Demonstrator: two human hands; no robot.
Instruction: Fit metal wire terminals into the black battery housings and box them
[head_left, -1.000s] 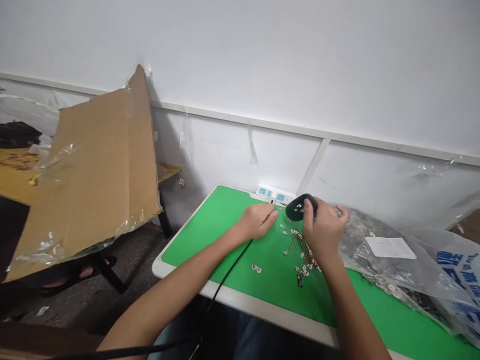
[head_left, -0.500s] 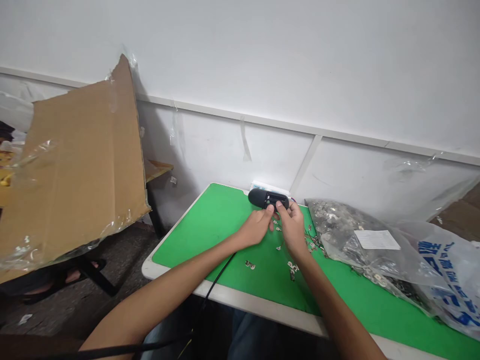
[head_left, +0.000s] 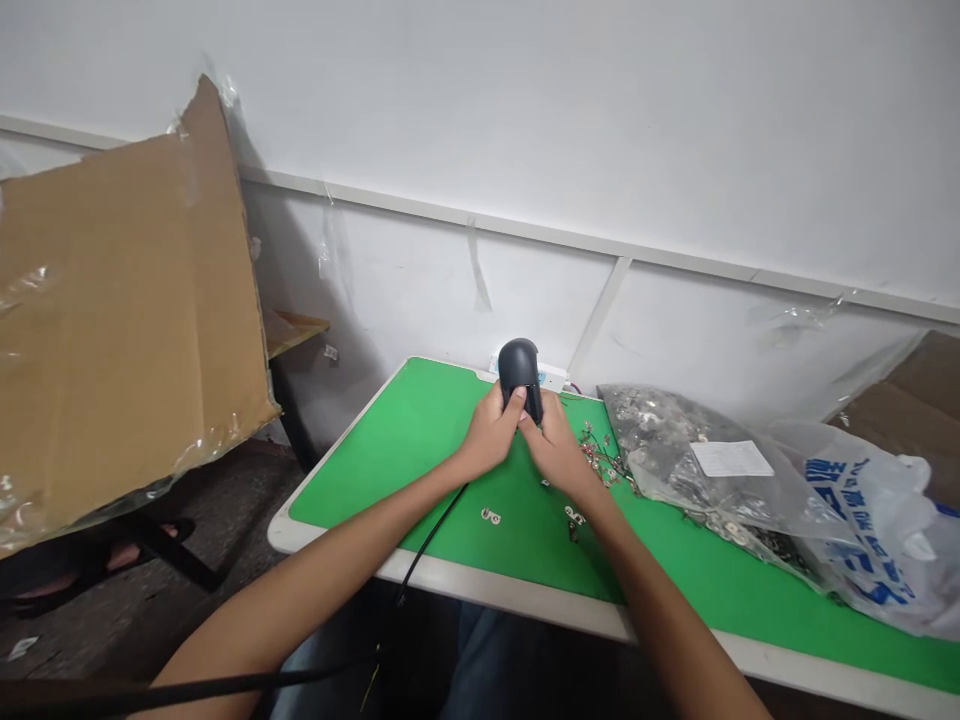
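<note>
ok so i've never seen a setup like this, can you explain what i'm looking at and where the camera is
There's no machine here: these are a person's own bare hands. One camera, worn on the head, takes every picture, looking forward and down, so the forearms reach in from the bottom.

The left hand and right hand together hold a rounded black object, shaped rather like a computer mouse, above a green-topped table. On the table lie scattered small metal parts and, to the right, a clear plastic bag of more bits, with a white label. A white power strip sits at the far edge, partly hidden.
</note>
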